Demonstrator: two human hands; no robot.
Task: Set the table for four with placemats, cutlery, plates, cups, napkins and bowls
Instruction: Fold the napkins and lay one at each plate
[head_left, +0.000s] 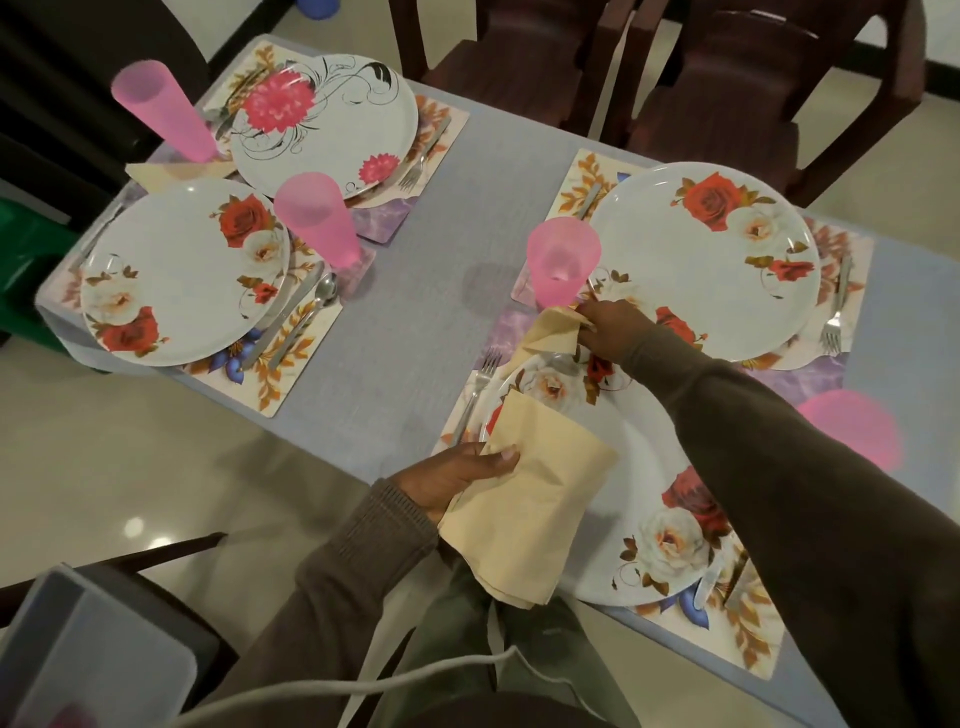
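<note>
Grey tabletop carries four floral placemats, each with a plate. The right hand pinches a folded cream napkin between the near plate and a pink cup. The left hand grips a stack of napkins by its left edge, the stack lying over the near plate's rim.

Two dark wooden chairs pushed up at the far side of the grey table. Glossy cream floor tiles below, catching spots of light. Something green at the left edge. A grey bin bottom left, a pale cord trailing across the foreground. Blue object top edge, too cropped to identify.
</note>
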